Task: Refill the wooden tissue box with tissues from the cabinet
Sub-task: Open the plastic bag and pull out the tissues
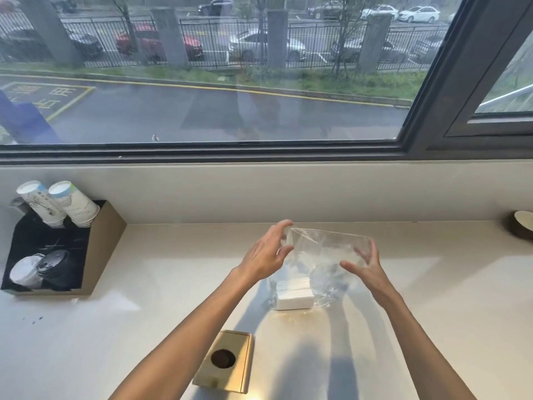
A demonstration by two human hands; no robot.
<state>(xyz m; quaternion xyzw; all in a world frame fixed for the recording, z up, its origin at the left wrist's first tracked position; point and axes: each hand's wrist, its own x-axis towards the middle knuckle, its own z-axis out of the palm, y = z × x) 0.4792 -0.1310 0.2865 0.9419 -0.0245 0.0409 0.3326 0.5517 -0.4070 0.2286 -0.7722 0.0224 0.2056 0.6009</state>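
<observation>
A clear plastic bag [323,255] stands upright on the pale countertop [432,298], and a small white stack of tissues [294,294] lies at its bottom, inside the plastic. Both hands are at the upper part of the bag. The left hand [266,255] is at the left top corner, with the fingertips [285,225] touching the plastic edge, and it seems to pinch or pull the film there. The right hand [364,265] is on the right side with the fingers spread and bent. It is close to the film, but I cannot tell if it really grips it or only rests against it. The wooden tissue box [227,362] stands nearer to the person, well apart from the bag, with its round dark hole on top. No tissue shows in this hole, so the box looks not refilled yet. To my judgement, the task is about in the middle: the tissues are already on the counter, so the fetching from the cabinet seems done. What is left is to open the bag, take out the stack, open the box, put the tissues inside and close it. On the far left stands a cardboard holder [101,241] with paper cups [66,203] and lids; it has no part in the work.
</observation>
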